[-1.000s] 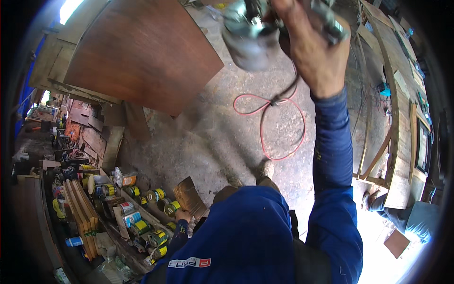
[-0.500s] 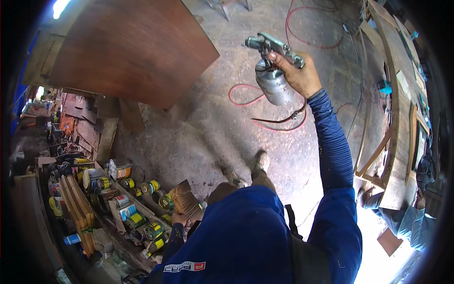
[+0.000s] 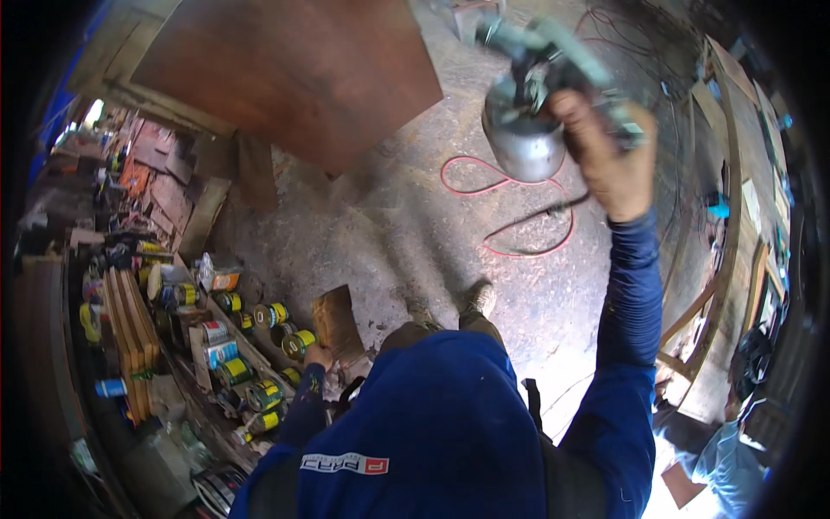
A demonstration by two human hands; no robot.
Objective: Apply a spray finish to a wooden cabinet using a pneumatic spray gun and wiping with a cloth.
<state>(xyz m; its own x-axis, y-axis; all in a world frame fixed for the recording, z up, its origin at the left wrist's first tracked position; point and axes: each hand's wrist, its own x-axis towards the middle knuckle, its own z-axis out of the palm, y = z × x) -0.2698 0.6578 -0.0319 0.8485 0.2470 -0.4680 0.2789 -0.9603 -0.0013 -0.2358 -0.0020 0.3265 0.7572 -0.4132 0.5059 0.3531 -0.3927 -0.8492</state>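
Spray gun [image 3: 536, 95], one, with metal cup, gripped in the closed right hand [image 3: 609, 156], now raised higher and nearer the camera than half a second ago. Left hand [image 3: 318, 355] hangs low beside a brown board [image 3: 335, 322], grip unclear. One red hose [image 3: 510, 208] loops on the floor; about ten paint cans [image 3: 233, 346] line the shelf.

Brown board [image 3: 285, 73], red hose [image 3: 484, 186]

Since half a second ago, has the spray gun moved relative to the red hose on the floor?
Yes. The spray gun in the right hand now sits higher above the red hose loop.
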